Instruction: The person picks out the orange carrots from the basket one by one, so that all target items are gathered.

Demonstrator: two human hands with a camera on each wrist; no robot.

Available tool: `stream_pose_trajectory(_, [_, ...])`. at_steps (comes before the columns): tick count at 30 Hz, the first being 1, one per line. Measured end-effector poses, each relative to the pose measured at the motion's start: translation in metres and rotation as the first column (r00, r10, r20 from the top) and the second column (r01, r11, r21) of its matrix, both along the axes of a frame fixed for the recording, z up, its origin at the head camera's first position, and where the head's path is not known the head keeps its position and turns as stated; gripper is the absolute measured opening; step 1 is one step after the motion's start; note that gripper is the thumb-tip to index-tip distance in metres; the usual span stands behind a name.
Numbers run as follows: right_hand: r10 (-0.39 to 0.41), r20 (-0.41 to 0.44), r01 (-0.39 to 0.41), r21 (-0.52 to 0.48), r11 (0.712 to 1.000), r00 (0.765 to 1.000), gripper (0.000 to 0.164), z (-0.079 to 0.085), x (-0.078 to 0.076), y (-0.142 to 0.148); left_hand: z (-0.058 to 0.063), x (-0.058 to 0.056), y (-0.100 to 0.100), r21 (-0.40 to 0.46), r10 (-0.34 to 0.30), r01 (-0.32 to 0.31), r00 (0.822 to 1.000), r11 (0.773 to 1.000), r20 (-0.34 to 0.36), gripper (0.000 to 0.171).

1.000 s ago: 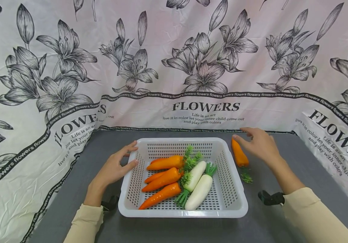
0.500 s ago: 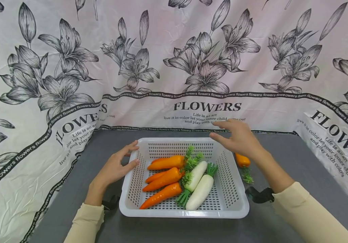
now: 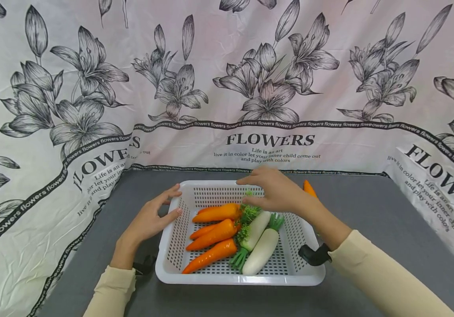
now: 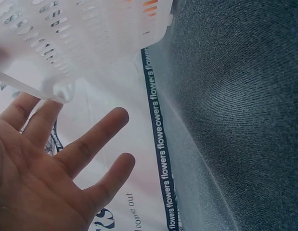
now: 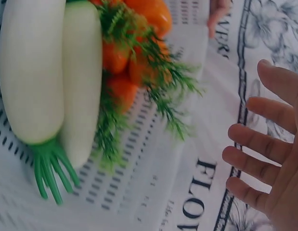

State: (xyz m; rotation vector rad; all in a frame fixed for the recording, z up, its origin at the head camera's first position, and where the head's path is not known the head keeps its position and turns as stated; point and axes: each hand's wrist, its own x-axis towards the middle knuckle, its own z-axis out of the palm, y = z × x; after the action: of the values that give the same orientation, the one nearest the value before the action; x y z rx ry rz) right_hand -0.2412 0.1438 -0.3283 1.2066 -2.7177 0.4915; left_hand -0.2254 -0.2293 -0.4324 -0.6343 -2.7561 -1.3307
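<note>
Flower-printed cloth [image 3: 227, 88] hung behind your worktop [image 3: 195, 299] in the head view, where the basket [image 3: 240, 280] held carrots [image 3: 212, 234], tips leftward, long axes slanting crosswise, probably light, stiff, slick, best taken mid-body. At the left wrist, your relaxed left hand [image 4: 38, 163] touched the rim [image 4: 28, 88]. At the right, your spread right hand [image 5: 289, 174] held nothing, clear of the greens [image 5: 170, 77].

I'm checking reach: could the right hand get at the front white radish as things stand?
Probably yes: the right hand is open over the basket, and nothing lies on top of the front radish.
</note>
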Motion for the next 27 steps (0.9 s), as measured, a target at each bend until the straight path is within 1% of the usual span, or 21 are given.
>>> stream_pose_trajectory(3, [0.024, 0.007, -0.024, 0.036, 0.999, 1.000, 0.044, -0.006, 0.000, -0.011, 0.000, 0.000, 0.000, -0.009, 0.003, -0.003, 1.000, 1.000, 0.000, 0.055])
stream_pose_trajectory(7, [0.036, 0.032, -0.039, 0.080, 0.996, 0.999, 0.044, -0.014, 0.001, -0.020, 0.000, 0.001, 0.000, -0.007, 0.004, -0.003, 1.000, 1.000, 0.013, 0.055])
stream_pose_trajectory(18, [0.107, 0.068, -0.115, 0.118, 0.986, 0.992, 0.051, -0.029, 0.000, -0.031, 0.001, 0.001, -0.001, -0.010, 0.009, -0.009, 1.000, 1.000, 0.005, 0.055])
stream_pose_trajectory(21, [0.100, 0.087, -0.110, 0.113, 0.987, 0.991, 0.051, -0.032, 0.000, -0.033, 0.001, 0.001, -0.001, -0.012, 0.010, -0.010, 1.000, 1.000, 0.006, 0.055])
stream_pose_trajectory(27, [0.044, 0.096, -0.057, 0.130, 0.990, 0.994, 0.050, -0.036, -0.005, -0.036, 0.000, 0.001, 0.000, -0.018, 0.013, -0.013, 1.000, 1.000, 0.001, 0.054])
